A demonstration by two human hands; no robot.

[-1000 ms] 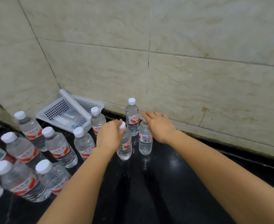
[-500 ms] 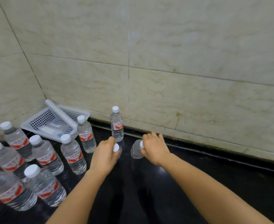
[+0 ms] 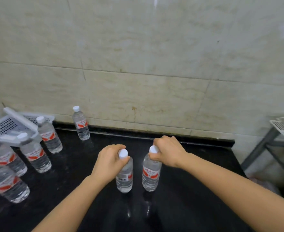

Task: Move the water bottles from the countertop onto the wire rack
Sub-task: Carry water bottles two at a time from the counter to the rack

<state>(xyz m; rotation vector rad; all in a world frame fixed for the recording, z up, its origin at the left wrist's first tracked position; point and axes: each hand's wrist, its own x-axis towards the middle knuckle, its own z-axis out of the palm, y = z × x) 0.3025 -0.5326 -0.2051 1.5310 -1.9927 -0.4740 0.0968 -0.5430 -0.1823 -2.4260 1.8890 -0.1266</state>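
Note:
My left hand [image 3: 110,162] grips the neck of a clear water bottle [image 3: 124,179] with a white cap and red label. My right hand [image 3: 169,150] grips the neck of a second such bottle [image 3: 150,174]. Both bottles hang upright over the middle of the black countertop [image 3: 196,164], side by side. One more bottle [image 3: 81,123] stands alone by the back wall. Several others [image 3: 36,156] stand grouped at the left. The grey wire rack [image 3: 283,129] shows at the far right edge, beyond the counter's end.
A white perforated plastic basket [image 3: 2,126] with a tilted handle sits in the back left corner behind the bottles. A tiled wall runs along the back. The counter ends at the right, with a gap before the rack's metal legs.
Both hands have drawn back from the wall toward me and rightward, each carrying a bottle by the neck. The view has swung right, bringing the rack into sight.

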